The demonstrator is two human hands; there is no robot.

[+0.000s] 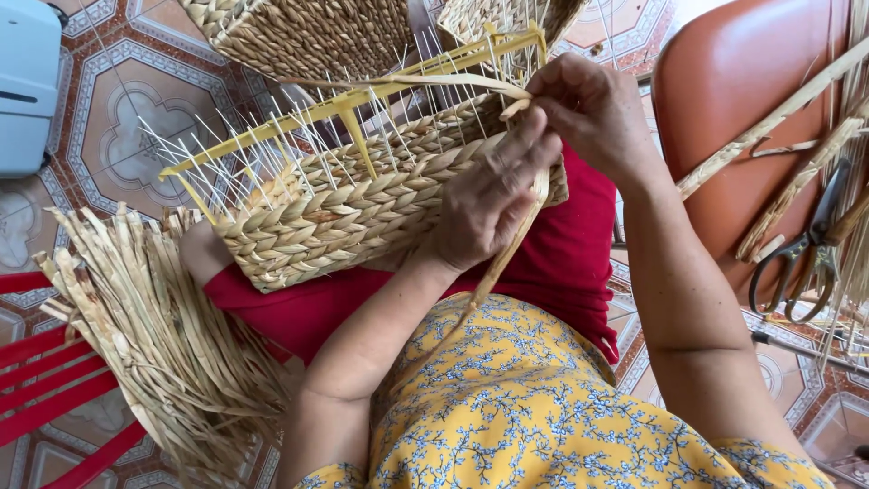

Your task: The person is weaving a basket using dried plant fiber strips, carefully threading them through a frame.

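The half-woven basket (362,204) lies on its side across the person's lap, on a red cloth (561,263), its braided wall facing up. The left hand (489,195) lies over the basket's right end, fingers curled shut against the weave and pinning a flat straw strand (493,272) that runs down from under the palm toward the yellow dress (543,407). The right hand (593,109) sits just above and right of it, at the basket's top corner; its grip is closed, thumb and fingertips pinching the same strand where it loops over the rim. The two hands nearly touch.

The basket's long axis runs from lower left to upper right. A yellow frame (353,100) with thin white wire spokes stands out of its open edge, pointing up and left, and crowds the space above the weave.

A second woven basket (308,32) sits beyond it on the tiled floor (118,109). A bundle of dried straw (154,335) lies left of the lap, over red slats (54,380). Well to the right, scissors (801,254) rest on an orange chair (742,100) among loose strands
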